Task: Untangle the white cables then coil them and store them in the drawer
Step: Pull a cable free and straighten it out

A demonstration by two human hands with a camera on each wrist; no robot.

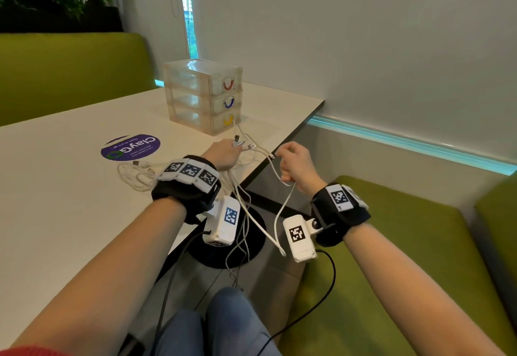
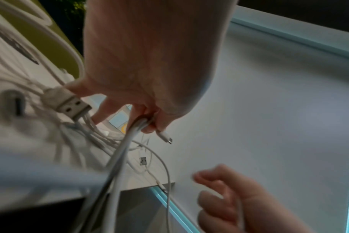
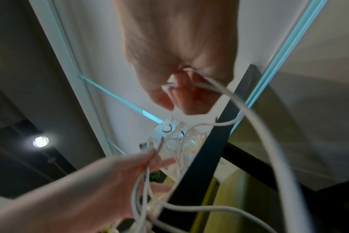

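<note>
Across the white worktop (image 1: pixel 70 187) in front of me, flanked by the green bench seats (image 1: pixel 391 243), everything sits toward the far right corner. Near that corner stands the clear drawer unit (image 1: pixel 202 95), three drawers stacked and all pushed in, with a red handle (image 1: pixel 228 84) on top, a blue one (image 1: pixel 228 102) in the middle and a yellow one (image 1: pixel 228 120) at the bottom. A round purple sticker (image 1: pixel 130 147) lies on the worktop to its left.

Between the sticker and the worktop's right edge sprawl the white cables (image 1: pixel 140 172), still tangled: some loops lie flat beside my left wrist, others spill over the edge and hang down toward the floor between my arms.

My left hand (image 1: pixel 223 154) is over the worktop just in front of the bottom drawer, its grip clamped on a bundle of several strands, with plug ends sticking out past my fingertips; the wrist view shows the strands running through my curled fingers (image 2: pixel 149 124).

My right hand (image 1: pixel 296 165) is raised off the worktop's right edge, well clear of the drawers, and its grip is curled round a single cable (image 1: pixel 282 204) whose plug end pokes out near my forefinger and whose slack droops below my wrist.
</note>
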